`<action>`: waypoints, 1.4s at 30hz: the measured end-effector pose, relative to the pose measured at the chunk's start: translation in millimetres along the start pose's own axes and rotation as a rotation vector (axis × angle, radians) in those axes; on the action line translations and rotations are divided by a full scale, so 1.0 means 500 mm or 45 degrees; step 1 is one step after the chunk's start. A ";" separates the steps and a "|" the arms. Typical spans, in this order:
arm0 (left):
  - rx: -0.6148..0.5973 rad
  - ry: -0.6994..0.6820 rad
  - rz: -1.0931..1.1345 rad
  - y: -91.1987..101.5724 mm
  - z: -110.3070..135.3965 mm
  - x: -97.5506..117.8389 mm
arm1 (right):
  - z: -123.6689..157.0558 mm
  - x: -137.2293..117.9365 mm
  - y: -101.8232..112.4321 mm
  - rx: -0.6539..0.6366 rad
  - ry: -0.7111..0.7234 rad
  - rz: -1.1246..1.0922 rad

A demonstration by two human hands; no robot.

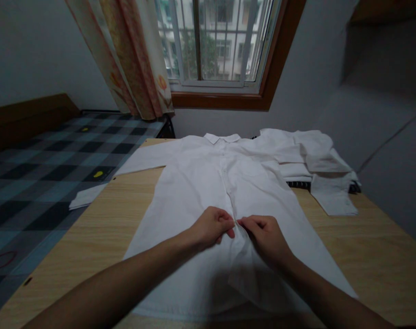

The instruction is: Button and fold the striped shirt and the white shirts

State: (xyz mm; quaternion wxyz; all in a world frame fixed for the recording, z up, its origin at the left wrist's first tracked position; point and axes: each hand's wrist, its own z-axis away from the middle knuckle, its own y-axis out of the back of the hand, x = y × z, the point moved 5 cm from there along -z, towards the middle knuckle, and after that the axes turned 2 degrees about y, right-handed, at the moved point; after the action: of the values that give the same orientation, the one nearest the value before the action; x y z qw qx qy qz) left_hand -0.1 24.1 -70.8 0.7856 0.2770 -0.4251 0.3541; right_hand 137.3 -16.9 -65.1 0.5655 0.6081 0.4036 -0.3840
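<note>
A white collared shirt [208,183] lies spread flat, front up, on a light wooden table [101,228], with its collar toward the window. My left hand [211,227] pinches the shirt's front placket near the lower middle. My right hand [268,237] pinches the opposite edge of the placket, fingertips almost touching the left hand's. The right front panel is lifted and folded slightly under my right hand. The shirt's left sleeve stretches off the table's left edge.
A pile of more white garments [311,157] lies at the table's far right, over something dark. A bed with a blue checked cover [40,183] stands left of the table. A window [215,41] and floral curtain [132,55] are behind.
</note>
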 end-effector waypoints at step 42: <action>0.373 -0.386 -0.403 0.008 0.013 0.001 | 0.030 -0.050 -0.026 0.350 0.847 0.684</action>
State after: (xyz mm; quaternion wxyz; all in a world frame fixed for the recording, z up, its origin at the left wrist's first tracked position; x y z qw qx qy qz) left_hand -5.9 21.9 -66.9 0.7101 0.5007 -0.4335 0.2390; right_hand 115.4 -32.6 -47.7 0.3987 0.8512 0.3365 -0.0571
